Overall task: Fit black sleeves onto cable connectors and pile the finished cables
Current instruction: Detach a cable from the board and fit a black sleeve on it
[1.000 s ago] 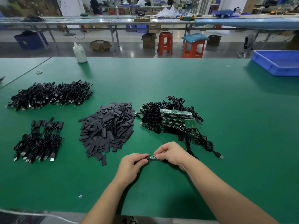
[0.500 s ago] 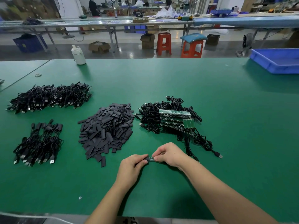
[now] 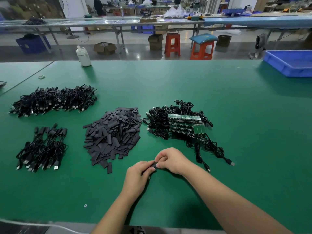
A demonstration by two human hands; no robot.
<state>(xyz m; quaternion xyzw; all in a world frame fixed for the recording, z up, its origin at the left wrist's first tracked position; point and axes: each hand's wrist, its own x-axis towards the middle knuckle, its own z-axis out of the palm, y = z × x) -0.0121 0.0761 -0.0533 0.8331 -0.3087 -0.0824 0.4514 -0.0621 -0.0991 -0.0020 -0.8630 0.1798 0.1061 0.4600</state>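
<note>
The short black tubular sleeve (image 3: 153, 165) sits pinched between my left hand (image 3: 138, 174) and right hand (image 3: 172, 160), both grips curled round it, at six o'clock on the green tabletop (image 3: 236, 115). I judge it could skew and jam, or the trailing black cable (image 3: 199, 156) could drag the unsleeved heap (image 3: 179, 125) at one o'clock.

Green worktop (image 3: 219, 102), white plastic bottle (image 3: 83, 56) at its far edge, blue tray (image 3: 290, 64) at far right, two orange stools (image 3: 172, 44) on floor beyond, cardboard boxes (image 3: 104, 48) beside them, long benches (image 3: 118, 24) behind
</note>
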